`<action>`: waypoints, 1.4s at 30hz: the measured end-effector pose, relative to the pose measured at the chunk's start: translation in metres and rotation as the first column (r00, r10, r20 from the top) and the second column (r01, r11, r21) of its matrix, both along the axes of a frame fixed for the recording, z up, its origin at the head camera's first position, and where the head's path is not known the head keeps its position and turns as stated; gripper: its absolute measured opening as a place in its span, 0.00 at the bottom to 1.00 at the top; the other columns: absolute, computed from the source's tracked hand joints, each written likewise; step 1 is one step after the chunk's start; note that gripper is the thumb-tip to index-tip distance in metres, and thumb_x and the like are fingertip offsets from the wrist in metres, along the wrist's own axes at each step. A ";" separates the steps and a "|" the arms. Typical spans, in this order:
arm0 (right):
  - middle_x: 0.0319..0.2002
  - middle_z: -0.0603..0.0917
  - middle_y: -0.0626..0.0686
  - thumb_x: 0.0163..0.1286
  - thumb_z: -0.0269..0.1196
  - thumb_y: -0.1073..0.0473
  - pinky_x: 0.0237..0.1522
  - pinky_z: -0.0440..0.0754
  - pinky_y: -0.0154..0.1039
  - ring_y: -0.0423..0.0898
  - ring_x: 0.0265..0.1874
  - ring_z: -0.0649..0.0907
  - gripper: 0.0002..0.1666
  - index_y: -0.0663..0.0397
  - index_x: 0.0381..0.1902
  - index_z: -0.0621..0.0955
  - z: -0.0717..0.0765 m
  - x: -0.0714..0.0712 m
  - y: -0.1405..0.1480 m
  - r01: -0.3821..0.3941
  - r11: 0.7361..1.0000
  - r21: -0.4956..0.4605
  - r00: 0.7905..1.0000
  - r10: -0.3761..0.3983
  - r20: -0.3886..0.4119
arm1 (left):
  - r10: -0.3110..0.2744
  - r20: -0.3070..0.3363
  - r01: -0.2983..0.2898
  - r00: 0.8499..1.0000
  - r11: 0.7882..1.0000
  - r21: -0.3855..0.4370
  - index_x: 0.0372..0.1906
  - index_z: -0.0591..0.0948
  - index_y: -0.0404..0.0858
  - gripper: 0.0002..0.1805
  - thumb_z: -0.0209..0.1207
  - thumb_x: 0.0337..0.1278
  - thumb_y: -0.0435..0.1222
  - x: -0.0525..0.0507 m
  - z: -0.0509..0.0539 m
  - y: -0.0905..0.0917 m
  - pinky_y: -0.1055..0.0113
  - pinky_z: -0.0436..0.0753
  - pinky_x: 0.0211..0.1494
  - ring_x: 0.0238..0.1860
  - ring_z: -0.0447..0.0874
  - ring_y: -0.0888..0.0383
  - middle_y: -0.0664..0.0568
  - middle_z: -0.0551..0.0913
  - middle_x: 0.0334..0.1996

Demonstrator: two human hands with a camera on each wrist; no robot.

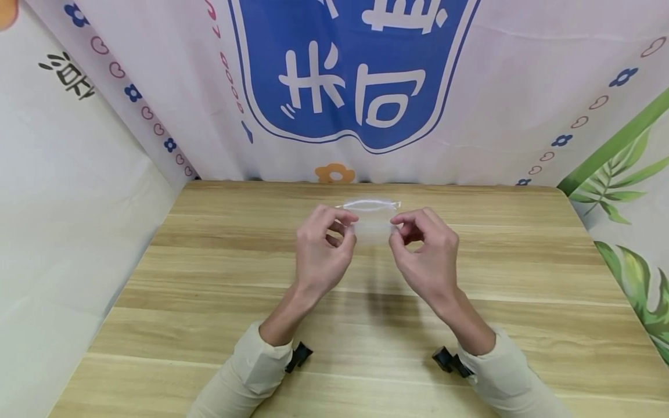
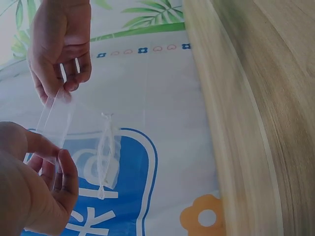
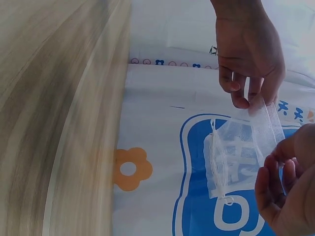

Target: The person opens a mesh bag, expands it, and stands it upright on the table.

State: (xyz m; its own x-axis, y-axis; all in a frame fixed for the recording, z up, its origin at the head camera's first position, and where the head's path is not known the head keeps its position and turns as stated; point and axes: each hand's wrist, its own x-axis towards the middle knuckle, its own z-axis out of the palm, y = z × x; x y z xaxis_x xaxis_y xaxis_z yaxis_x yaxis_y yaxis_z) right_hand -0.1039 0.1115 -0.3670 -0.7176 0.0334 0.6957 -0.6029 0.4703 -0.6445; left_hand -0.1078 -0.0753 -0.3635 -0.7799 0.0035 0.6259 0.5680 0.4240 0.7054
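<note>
A small sheer white mesh pouch [image 1: 372,225] is stretched between my two hands, held up off the table. White drawstring cord [image 1: 368,204] runs along its far edge, with small loops at both ends, also visible in the left wrist view as a puckered band [image 2: 105,155]. My left hand [image 1: 321,249] pinches the near left corner between thumb and fingertips. The opposite corner is pinched the same way by my right hand [image 1: 430,249]. See-through fabric [image 3: 238,152] spreads between the fingers in the right wrist view, and nothing is visible inside it.
Beneath my hands lies a wood-grain table [image 1: 209,325]. A white printed curtain [image 1: 496,116] with a blue sign hangs at its back edge. Pale walls or cloths stand on both sides, the right one printed with leaves [image 1: 622,174]. Black wrist mounts [image 1: 299,357] sit on both sleeves.
</note>
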 end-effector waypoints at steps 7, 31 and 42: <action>0.34 0.86 0.58 0.67 0.68 0.74 0.35 0.85 0.21 0.47 0.30 0.88 0.05 0.65 0.40 0.87 0.003 0.000 0.003 -0.042 0.999 0.017 0.997 0.041 0.060 | -0.026 0.008 0.026 1.000 1.000 0.015 0.40 0.87 0.30 0.07 0.63 0.61 0.20 0.000 0.000 0.000 0.70 0.89 0.28 0.33 0.92 0.51 0.41 0.87 0.39; 0.34 0.91 0.59 0.61 0.73 0.76 0.38 0.89 0.26 0.35 0.33 0.87 0.08 0.67 0.38 0.87 0.009 0.001 0.007 -0.110 0.988 -0.110 0.989 0.119 0.084 | -0.124 0.051 0.117 0.991 0.985 0.124 0.43 0.86 0.27 0.08 0.67 0.59 0.19 -0.002 0.005 -0.008 0.69 0.93 0.37 0.36 0.92 0.48 0.39 0.90 0.38; 0.30 0.85 0.58 0.63 0.63 0.75 0.35 0.83 0.23 0.46 0.26 0.84 0.08 0.66 0.37 0.87 0.006 0.001 0.005 0.007 1.000 0.027 0.997 -0.005 -0.081 | -0.031 -0.102 0.030 0.994 1.000 -0.007 0.41 0.87 0.28 0.08 0.63 0.57 0.20 -0.001 0.003 -0.005 0.74 0.88 0.28 0.36 0.91 0.50 0.39 0.87 0.39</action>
